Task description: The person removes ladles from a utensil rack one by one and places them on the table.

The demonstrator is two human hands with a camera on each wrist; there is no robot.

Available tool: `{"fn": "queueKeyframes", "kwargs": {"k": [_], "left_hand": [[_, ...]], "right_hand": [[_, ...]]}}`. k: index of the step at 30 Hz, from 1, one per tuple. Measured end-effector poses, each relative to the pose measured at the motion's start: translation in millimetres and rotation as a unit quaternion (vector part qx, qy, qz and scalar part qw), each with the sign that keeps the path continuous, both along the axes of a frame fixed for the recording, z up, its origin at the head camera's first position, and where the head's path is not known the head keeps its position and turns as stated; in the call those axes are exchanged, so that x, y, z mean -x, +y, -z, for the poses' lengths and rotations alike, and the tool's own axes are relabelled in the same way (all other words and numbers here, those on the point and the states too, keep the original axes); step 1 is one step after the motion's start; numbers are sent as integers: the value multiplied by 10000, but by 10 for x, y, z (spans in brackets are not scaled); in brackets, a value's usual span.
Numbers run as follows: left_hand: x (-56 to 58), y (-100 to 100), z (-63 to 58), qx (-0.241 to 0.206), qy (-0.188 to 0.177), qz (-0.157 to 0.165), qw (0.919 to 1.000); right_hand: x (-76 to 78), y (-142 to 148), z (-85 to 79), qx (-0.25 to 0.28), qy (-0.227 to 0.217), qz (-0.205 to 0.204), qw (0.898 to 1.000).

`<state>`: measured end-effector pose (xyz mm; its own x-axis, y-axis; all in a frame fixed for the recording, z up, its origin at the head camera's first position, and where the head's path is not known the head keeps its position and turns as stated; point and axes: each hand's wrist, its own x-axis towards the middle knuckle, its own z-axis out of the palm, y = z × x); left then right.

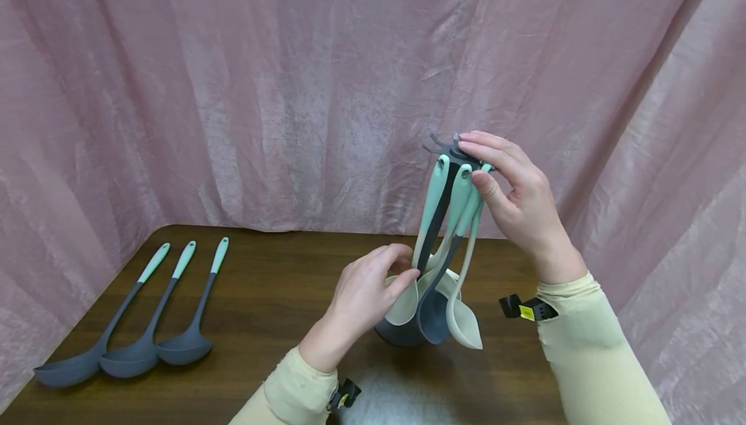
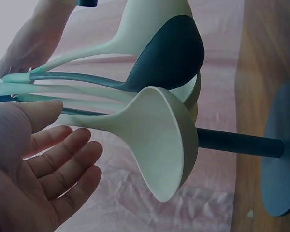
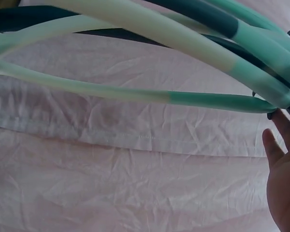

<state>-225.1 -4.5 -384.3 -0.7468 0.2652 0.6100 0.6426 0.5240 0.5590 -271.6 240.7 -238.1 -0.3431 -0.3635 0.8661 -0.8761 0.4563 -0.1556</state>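
A dark utensil stand (image 1: 436, 218) with a round base and a hooked top holds several hanging ladles with mint handles. Among them are a cream ladle (image 1: 402, 307) on the left, a dark grey ladle (image 1: 434, 316) in front and another cream ladle (image 1: 466, 326) on the right. My left hand (image 1: 368, 286) is beside the left cream ladle, its fingers spread and loosely bent in the left wrist view. At the stand's top, my right hand (image 1: 513, 185) lays extended fingers over the hooks, thumb near the handle ends. Its fingertips are partly cut off in the right wrist view.
Three dark grey ladles with mint handles, a left one (image 1: 70, 369), a middle one (image 1: 131, 359) and a right one (image 1: 185, 348), lie side by side on the left of the brown wooden table (image 1: 280, 321). A pink curtain (image 1: 280, 88) hangs behind the table.
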Motion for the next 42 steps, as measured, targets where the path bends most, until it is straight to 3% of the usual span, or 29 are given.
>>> {"fn": "queueKeyframes", "kwargs": {"k": [7,22,32,42], "left_hand": [[10,40,-1,-21,-46,-39,10000],[73,101,9,-72,-70,-57,9999],[59,22,-47,58,-43,-257,9996],[68,-60,-92,104,-109,-355,9993]], "right_hand": [[49,-13,38,146,-17,-191,9997],[18,-112,94,647,260,9,9976],[-85,-217,97,802,507,692,9931],[-208,-322,115,841,705,1729,9788]]}}
